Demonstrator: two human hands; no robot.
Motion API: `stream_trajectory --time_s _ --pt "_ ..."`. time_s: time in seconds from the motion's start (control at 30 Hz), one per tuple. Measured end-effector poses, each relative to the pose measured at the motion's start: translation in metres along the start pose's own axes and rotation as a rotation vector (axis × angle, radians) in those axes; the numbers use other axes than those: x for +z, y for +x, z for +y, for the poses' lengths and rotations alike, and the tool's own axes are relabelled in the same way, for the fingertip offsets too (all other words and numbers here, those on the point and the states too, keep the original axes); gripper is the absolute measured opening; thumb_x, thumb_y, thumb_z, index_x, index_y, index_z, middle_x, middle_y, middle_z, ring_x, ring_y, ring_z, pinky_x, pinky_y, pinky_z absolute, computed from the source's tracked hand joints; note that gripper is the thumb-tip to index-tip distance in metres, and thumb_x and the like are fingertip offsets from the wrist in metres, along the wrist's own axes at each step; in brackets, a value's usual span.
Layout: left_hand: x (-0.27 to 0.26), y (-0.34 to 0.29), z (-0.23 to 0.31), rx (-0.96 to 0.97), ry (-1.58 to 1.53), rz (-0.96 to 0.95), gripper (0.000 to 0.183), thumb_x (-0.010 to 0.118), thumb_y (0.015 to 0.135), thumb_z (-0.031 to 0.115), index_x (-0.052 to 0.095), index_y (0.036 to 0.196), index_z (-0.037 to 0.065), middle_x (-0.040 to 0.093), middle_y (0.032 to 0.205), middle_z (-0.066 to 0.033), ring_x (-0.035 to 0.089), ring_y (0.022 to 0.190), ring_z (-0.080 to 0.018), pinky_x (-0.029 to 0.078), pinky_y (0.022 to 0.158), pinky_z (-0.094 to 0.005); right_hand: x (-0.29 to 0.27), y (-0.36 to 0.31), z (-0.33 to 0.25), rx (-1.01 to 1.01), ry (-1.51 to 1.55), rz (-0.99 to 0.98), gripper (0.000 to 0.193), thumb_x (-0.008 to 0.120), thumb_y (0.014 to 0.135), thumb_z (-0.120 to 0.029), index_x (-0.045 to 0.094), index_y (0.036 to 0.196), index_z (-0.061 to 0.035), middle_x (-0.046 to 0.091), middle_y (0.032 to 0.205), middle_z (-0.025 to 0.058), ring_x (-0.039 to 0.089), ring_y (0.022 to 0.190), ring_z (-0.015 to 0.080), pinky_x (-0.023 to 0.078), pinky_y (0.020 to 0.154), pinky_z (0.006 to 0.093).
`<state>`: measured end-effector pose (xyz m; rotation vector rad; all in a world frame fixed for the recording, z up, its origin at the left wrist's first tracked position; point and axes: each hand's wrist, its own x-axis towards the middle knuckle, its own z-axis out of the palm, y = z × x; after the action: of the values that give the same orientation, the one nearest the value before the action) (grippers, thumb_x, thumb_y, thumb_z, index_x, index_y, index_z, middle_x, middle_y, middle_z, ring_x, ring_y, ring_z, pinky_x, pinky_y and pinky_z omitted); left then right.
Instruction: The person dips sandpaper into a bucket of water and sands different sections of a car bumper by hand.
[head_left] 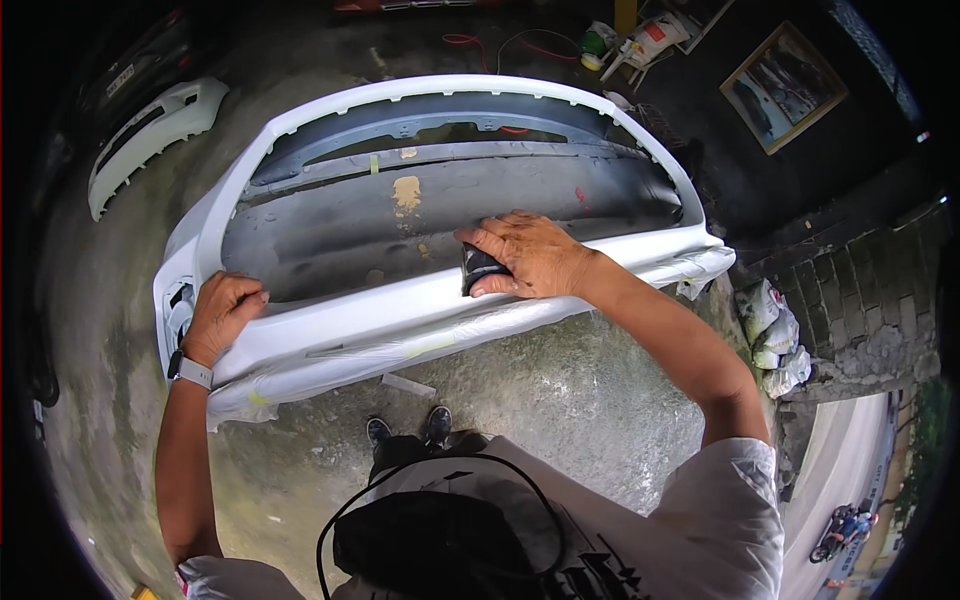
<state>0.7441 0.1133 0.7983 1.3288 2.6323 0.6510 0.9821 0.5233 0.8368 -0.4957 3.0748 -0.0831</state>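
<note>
A white car bumper stretches across the middle, its bare grey inner side showing blotches of tan and black. Clear plastic film hangs along its near side, held with bits of yellow-green tape. My right hand is closed over a small black sanding block, which lies against the white face right of centre. The block's underside is hidden. At the bumper's left end, my left hand curls its fingers at the white edge and appears to grip it. A watch with a pale band is on my left wrist.
Another white bumper lies on the floor at the far left. Filled sacks slump beside a block wall at right. A framed picture hangs on the dark wall. A flat strip lies near my shoes. Outside, a motorcycle is on the road.
</note>
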Motion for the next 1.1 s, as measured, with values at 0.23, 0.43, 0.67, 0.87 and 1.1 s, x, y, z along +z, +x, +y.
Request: stream_trajectory --time_s 0.23,0.43,0.67,0.87,1.1 --pt "-0.001 0.005 0.000 0.028 -0.016 -0.027 0.026 0.070 0.084 0.025 0.072 0.081 -0.001 0.067 0.077 -0.0177 0.060 0.079 -0.0383 0.046 0.080 -0.0439 -0.004 -0.071 0.062 0.190 0.056 0.035 0.079 0.053 0.096 -0.070 0.057 0.141 -0.0051 0.064 0.122 0.0172 0.062 0.119 0.0368 0.048 0.108 0.0459" --pt "-0.001 0.004 0.002 -0.003 0.005 -0.033 0.025 0.070 0.082 0.024 0.071 0.080 -0.001 0.068 0.079 -0.0176 0.062 0.080 -0.0378 0.046 0.080 -0.0429 0.005 -0.003 0.009 0.023 0.060 0.088 0.073 0.052 0.097 -0.068 0.060 0.136 -0.0064 0.064 0.120 0.0167 0.062 0.118 0.0373 0.047 0.107 0.0462" --pt "0.001 0.006 -0.002 0.009 -0.022 -0.027 0.022 0.071 0.082 0.022 0.071 0.081 0.000 0.071 0.082 -0.0162 0.064 0.082 -0.0371 0.048 0.082 -0.0424 -0.004 -0.072 0.057 0.177 -0.007 0.031 0.076 0.054 0.095 -0.070 0.060 0.136 -0.0066 0.064 0.115 0.0158 0.063 0.114 0.0358 0.047 0.107 0.0460" --pt "0.006 -0.002 -0.011 0.012 -0.013 0.032 0.021 0.073 0.082 0.022 0.073 0.084 0.001 0.073 0.085 -0.0155 0.065 0.085 -0.0365 0.049 0.083 -0.0426 0.012 0.008 -0.004 0.030 0.075 0.114 0.078 0.058 0.092 -0.070 0.061 0.132 -0.0025 0.064 0.116 0.0168 0.063 0.115 0.0373 0.048 0.106 0.0461" --pt "-0.004 0.002 0.002 0.029 0.042 -0.006 0.021 0.071 0.084 0.022 0.074 0.089 0.002 0.074 0.088 -0.0153 0.066 0.085 -0.0359 0.050 0.084 -0.0423 -0.004 -0.058 0.046 0.230 0.087 0.168 0.084 0.066 0.086 -0.072 0.059 0.130 -0.0010 0.065 0.126 0.0225 0.062 0.122 0.0384 0.047 0.108 0.0475"
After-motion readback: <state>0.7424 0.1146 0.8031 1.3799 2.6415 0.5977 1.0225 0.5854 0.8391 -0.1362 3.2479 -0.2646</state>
